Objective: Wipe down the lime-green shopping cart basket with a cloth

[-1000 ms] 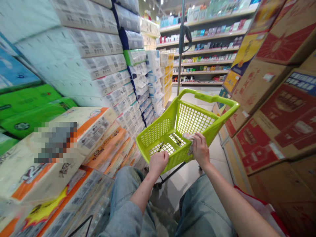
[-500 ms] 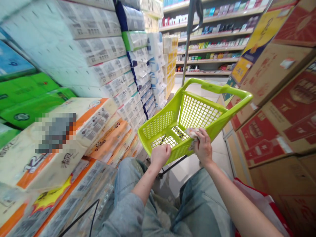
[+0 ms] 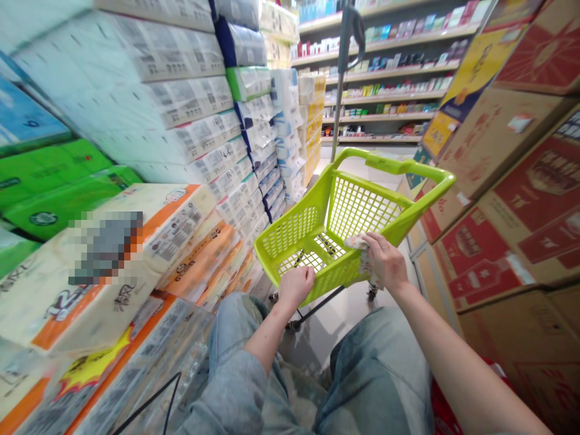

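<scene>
A lime-green shopping cart point(image 3: 299, 226) with lattice walls stands before my knees, its handle on the far right. My left hand point(image 3: 296, 285) is closed over the near left part of the basket's rim. With my right hand point(image 3: 384, 260) I grip a pale, patterned cloth point(image 3: 357, 243), pressed over the top of the cart's near side; part of it hangs down outside. A ring shows on one right-hand finger. The fingertips of my left hand are hidden behind the rim.
Stacked tissue packs point(image 3: 190, 103) rise on the left, with an orange-and-cream pack point(image 3: 167, 211) close by. Cardboard cartons point(image 3: 493, 248) line the right side. A grey pole point(image 3: 339, 90) stands behind the cart, before stocked shelves point(image 3: 385, 87).
My right hand has slid a little to the right along the cart's near side with the cloth. My left hand stays on the rim.
</scene>
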A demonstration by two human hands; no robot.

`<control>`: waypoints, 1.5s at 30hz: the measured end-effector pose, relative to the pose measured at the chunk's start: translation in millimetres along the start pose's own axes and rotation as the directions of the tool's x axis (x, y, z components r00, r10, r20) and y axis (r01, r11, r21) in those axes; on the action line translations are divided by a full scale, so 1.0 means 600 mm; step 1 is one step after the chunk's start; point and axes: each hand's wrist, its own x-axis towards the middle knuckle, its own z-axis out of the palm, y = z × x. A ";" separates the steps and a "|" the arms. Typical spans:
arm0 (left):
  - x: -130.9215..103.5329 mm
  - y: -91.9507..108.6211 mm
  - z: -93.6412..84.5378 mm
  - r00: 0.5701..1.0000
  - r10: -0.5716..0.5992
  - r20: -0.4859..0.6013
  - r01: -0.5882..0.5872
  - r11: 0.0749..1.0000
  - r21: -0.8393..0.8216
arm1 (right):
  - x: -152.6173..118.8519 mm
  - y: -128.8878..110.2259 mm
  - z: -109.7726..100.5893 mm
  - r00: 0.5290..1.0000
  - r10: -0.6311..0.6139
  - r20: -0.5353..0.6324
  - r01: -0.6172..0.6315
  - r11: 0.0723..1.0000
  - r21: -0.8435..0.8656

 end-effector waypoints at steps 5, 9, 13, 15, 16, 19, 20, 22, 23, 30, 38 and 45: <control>0.004 0.001 0.000 1.000 0.001 0.003 -0.001 1.000 0.008 | 0.012 0.014 0.000 0.994 0.101 -0.052 -0.101 0.995 -0.003; 0.006 0.001 0.003 1.000 0.009 -0.014 -0.008 1.000 0.017 | 0.016 0.008 0.001 0.983 0.171 -0.073 -0.170 0.985 0.021; 0.006 0.001 0.002 1.000 -0.014 -0.006 0.014 1.000 0.017 | 0.013 -0.003 0.004 0.980 0.188 -0.067 -0.185 0.981 0.050; 0.006 0.001 0.001 1.000 -0.028 -0.001 0.028 0.999 0.018 | 0.012 -0.006 0.004 0.980 0.188 -0.065 -0.185 0.981 0.056; 0.006 0.000 0.000 0.999 -0.032 0.001 0.032 0.999 0.018 | 0.011 -0.008 0.003 0.980 0.189 -0.066 -0.185 0.981 0.060; 0.006 -0.002 0.000 1.000 -0.029 -0.001 0.029 0.999 0.019 | 0.012 -0.012 0.000 0.978 0.197 -0.071 -0.192 0.979 0.072; 0.006 -0.003 0.000 1.000 -0.025 -0.005 0.025 0.999 0.020 | 0.012 -0.013 -0.001 0.977 0.201 -0.073 -0.196 0.978 0.076; 0.006 -0.005 0.002 1.000 -0.013 -0.016 0.014 1.000 0.023 | 0.013 -0.016 -0.002 0.975 0.209 -0.077 -0.202 0.976 0.084; 0.006 -0.006 0.002 1.000 -0.009 -0.021 0.009 1.000 0.025 | 0.013 -0.017 -0.003 0.974 0.210 -0.079 -0.203 0.975 0.089; 0.007 -0.008 0.005 0.999 0.013 -0.045 -0.012 0.999 0.034 | 0.010 -0.019 -0.001 0.970 0.225 -0.088 -0.215 0.970 0.111; 0.004 -0.009 0.002 1.000 0.003 -0.029 -0.002 1.000 0.022 | 0.001 -0.024 0.006 0.969 0.236 -0.071 -0.230 0.969 0.086; 0.006 -0.012 0.007 0.999 0.023 -0.037 -0.022 0.999 0.037 | -0.008 -0.031 0.005 0.972 0.227 -0.061 -0.220 0.970 0.105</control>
